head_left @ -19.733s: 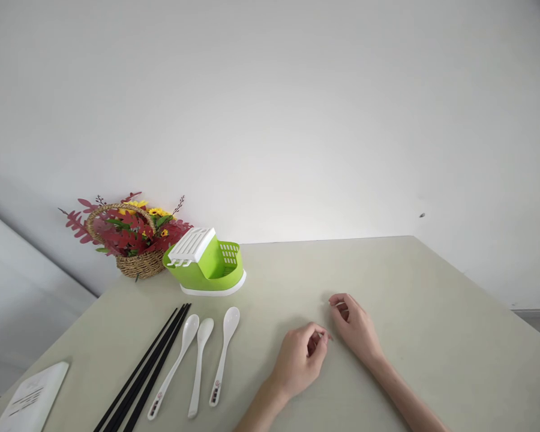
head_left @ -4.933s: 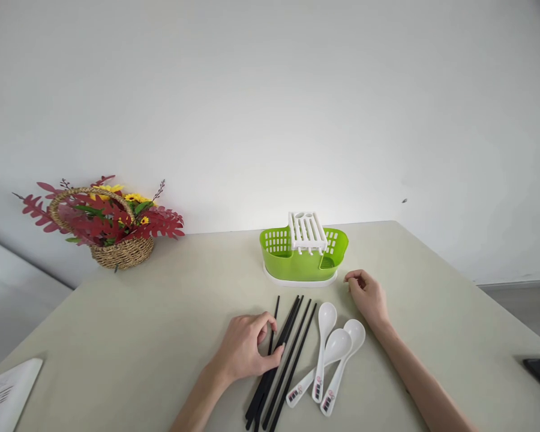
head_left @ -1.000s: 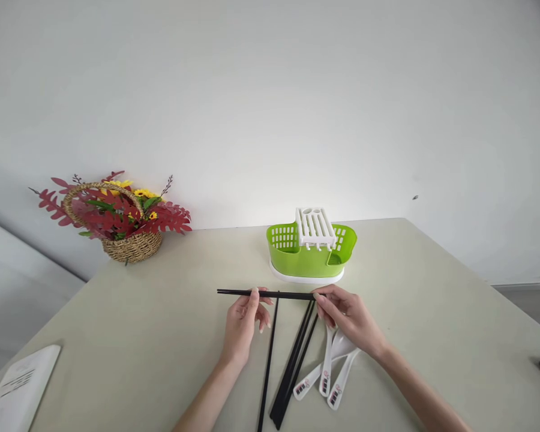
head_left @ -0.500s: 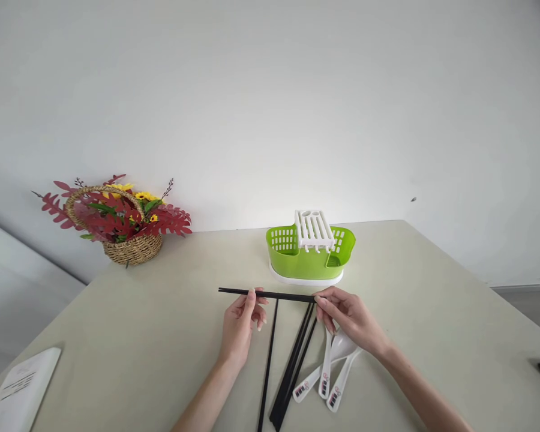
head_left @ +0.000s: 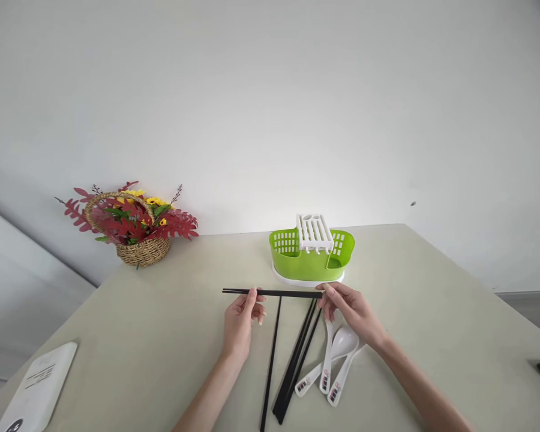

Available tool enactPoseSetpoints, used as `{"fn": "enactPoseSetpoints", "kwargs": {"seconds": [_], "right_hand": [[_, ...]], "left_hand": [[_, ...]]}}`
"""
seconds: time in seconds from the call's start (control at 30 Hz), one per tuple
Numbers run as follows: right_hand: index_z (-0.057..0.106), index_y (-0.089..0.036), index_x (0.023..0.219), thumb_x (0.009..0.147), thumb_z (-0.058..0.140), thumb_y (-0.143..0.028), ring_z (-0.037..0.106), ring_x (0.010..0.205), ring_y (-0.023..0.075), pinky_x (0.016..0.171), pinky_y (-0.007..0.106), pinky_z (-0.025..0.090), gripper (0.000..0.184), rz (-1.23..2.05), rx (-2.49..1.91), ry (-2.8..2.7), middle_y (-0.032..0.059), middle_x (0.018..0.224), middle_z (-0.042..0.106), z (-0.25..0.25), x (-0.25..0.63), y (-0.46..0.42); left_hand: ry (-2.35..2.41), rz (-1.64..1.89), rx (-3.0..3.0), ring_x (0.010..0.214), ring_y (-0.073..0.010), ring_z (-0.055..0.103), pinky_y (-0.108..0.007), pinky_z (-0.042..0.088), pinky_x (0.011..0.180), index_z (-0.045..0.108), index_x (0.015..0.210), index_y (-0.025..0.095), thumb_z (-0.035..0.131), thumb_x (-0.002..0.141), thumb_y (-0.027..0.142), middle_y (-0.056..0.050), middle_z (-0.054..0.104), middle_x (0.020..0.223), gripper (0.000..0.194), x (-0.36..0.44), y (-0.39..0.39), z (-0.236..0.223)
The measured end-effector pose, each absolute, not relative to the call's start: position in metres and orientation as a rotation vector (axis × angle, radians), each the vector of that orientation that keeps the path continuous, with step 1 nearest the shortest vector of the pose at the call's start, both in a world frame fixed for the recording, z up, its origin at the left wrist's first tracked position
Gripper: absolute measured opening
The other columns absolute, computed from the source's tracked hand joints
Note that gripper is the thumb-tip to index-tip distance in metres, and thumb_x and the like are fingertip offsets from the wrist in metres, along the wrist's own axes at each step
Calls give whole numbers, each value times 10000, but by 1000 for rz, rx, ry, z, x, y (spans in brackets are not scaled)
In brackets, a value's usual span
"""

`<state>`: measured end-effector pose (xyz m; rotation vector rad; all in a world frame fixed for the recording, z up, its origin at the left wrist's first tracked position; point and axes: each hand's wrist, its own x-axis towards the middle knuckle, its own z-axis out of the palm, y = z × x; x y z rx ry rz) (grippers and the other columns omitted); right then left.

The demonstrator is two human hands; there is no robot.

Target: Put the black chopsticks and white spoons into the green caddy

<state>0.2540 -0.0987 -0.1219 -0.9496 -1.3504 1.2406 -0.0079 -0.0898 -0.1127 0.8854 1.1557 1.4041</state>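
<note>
Chopstick pair (head_left: 292, 294) has come up off the table (head_left: 432, 300); left hand (head_left: 237, 330) pinches near tips, right hand (head_left: 355, 312) pinches thick ends, apparently for alignment.

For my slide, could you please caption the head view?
Left hand and right hand hold black chopsticks before a green caddy; white spoons lie nearby.

I observed two black chopsticks (head_left: 292, 294) — slender, straight, intact along their visible length — held crosswise side by side, thin tips leftward and slightly parted, on the near side of the green caddy (head_left: 309, 266).
</note>
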Motion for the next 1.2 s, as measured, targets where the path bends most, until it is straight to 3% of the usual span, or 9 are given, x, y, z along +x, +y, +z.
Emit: {"fn": "enactPoseSetpoints", "kwargs": {"seconds": [0.23,0.47,0.6,0.93,1.2], "right_hand": [[664,-198,873,950,642,-570,532,578,132,568,283,466,381,1006,-1002,-1189,16,746,653,-123,283,-88],[687,-198,904,851,733,-549,452,535,110,473,256,357,358,907,-981,-806,-5,706,590,-134,329,-72],[669,-190,883,803,718,-560,468,544,111,483,250,372,381,788,-1147,-648,-11,700,581,-153,345,-63],[690,-180,850,787,690,-640,555,534,159,536,289,447,465,726,-1340,-905,11,638,656,-168,330,-56],[670,-191,856,850,592,-666,588,540,177,552,297,454,482,682,-1426,-1032,16,653,676,-171,329,-53]], "left_hand": [[1175,1552,956,554,-100,553,-228,395,496,738,877,133,836,733,566,-37,710,740,466,-23,-82,-85],[1219,1782,1235,558,-127,612,-238,454,498,715,885,131,789,783,571,-67,733,768,458,-38,-59,-5],[1273,1808,1628,614,-161,678,-252,521,526,704,895,141,716,866,549,-105,769,847,410,-31,-41,34],[1296,1002,2178,541,-182,693,-280,541,491,678,762,179,682,842,639,-97,784,787,467,28,39,47],[1321,745,2246,505,-206,675,-312,501,542,647,664,202,725,840,584,-97,765,710,427,60,73,18]]}}
